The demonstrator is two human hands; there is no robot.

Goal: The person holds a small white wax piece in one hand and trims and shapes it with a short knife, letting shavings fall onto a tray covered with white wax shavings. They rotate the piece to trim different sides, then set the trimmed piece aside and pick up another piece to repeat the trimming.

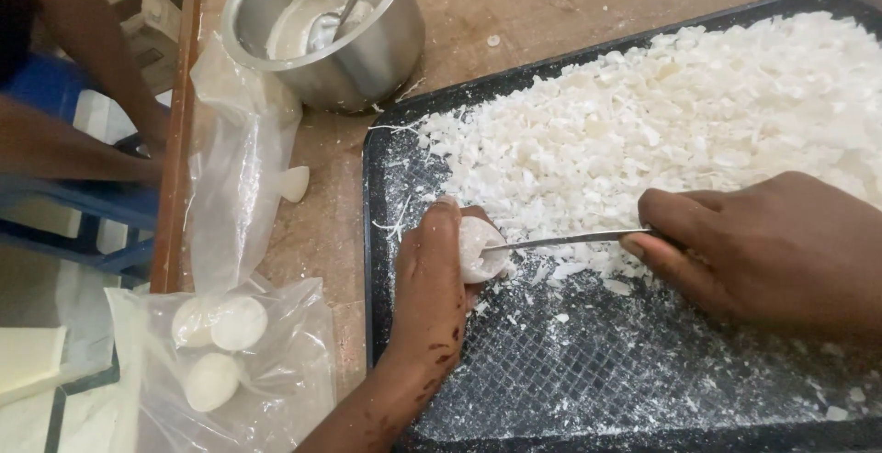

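Here, white lump [480, 249] inside left hand [430, 280]

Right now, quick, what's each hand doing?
Left hand: closed around a white lump.
Right hand: closed on a knife, blade tip against the lump.

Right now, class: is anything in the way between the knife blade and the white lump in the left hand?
Nothing visible. The knife in the right hand already meets the white lump in the left hand, above the black tray.
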